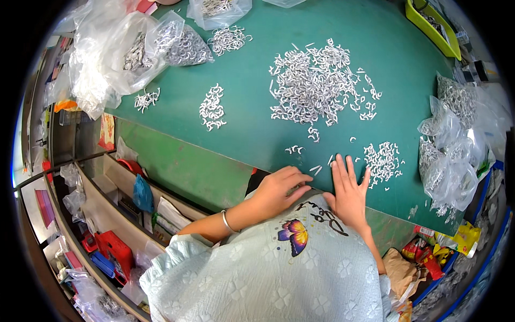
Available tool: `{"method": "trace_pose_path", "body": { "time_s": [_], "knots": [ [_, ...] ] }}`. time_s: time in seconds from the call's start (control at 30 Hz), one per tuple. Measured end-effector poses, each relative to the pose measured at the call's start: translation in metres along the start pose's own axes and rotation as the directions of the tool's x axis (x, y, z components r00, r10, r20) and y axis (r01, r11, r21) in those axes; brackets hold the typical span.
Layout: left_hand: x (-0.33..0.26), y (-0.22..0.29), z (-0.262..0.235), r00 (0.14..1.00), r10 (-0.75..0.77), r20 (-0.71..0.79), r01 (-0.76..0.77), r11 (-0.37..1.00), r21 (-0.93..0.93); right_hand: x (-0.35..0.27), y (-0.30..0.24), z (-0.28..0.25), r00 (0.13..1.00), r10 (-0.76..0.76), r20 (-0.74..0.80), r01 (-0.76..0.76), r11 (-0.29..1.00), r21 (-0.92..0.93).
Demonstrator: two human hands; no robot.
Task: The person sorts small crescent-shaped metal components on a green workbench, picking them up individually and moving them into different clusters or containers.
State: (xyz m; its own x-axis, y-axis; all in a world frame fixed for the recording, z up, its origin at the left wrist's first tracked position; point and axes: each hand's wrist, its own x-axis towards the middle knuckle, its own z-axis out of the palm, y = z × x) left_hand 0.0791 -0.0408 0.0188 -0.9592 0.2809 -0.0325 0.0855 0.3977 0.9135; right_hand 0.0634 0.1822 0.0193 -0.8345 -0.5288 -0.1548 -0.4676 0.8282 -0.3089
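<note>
My right hand [347,197] lies open and flat at the near edge of the green table, fingers spread. Its fingertips are beside a short straight metal strip [330,160] and just left of a small pile of curved silvery metal pieces [382,162]. My left hand [280,189] rests at the table edge with its fingers loosely bent. A gap shows between thumb and fingers, and I see nothing held there. Two thin strips [316,170] lie between the hands. Beyond them are a few curved pieces [294,149] and a large heap of similar pieces [311,83].
Smaller piles [213,107] of pieces lie left on the green table [247,123]. Clear plastic bags [185,45] of parts stand at the far left, with more bags [453,139] along the right edge. A yellow-green bin [434,27] sits far right. Cluttered shelves [115,188] flank the left.
</note>
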Motion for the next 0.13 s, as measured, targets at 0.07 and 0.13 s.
{"method": "trace_pose_path", "body": {
  "time_s": [0.07, 0.13],
  "knots": [
    [0.0062, 0.0060, 0.0058, 0.980, 0.157, -0.122, -0.129, 0.969, 0.208, -0.0084, 0.0029, 0.0047, 0.999, -0.029, -0.036, 0.029, 1.000, -0.004],
    [0.0128, 0.0096, 0.0041, 0.995, 0.089, -0.033, -0.079, 0.969, 0.234, -0.0133, 0.0065, 0.0064, 0.993, -0.059, -0.105, 0.054, 0.997, -0.050]
  ]
}}
